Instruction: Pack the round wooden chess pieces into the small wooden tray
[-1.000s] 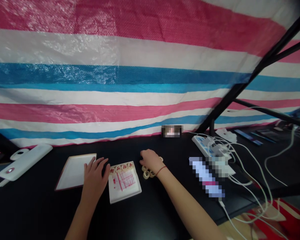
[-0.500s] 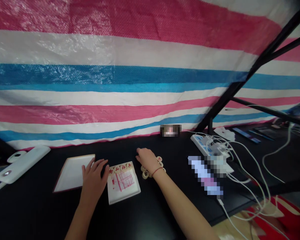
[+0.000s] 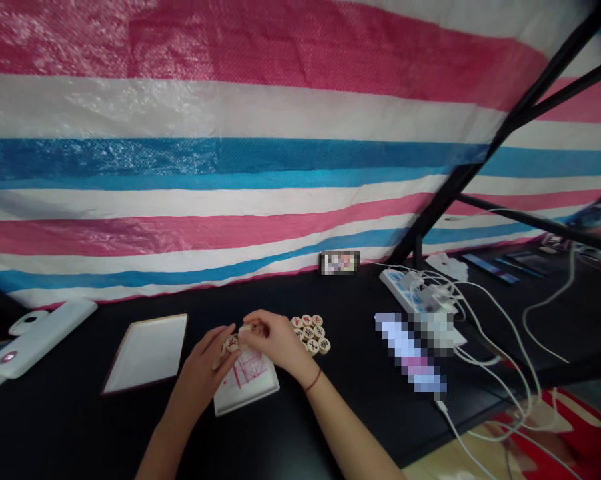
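My left hand (image 3: 207, 363) is curled at the left side of a small white box tray (image 3: 250, 399). Its thumb and fingers close around round wooden Chinese chess pieces (image 3: 231, 343) with red characters; its palm side is hidden. Close against it, my right hand (image 3: 275, 340) pinches a chess piece (image 3: 245, 331) above the tray's far edge, partly covered by the fingers. Red scribbled lines mark the tray's floor. Just right of my right hand, several more chess pieces (image 3: 307, 333), some with red and some with black characters, lie grouped in rows on the black table.
A white-lined box lid (image 3: 150, 353) lies left of the tray. Farther left is a white device (image 3: 43, 339). To the right are a blurred-out phone (image 3: 410, 353), a power strip (image 3: 405, 285) and tangled white cables (image 3: 520, 347). A striped sheet (image 3: 230, 200) hangs behind the table.
My right hand has moved left from the grouped pieces to the tray, uncovering the group. My left hand has moved right and closed around pieces at the tray. The view has shifted slightly.
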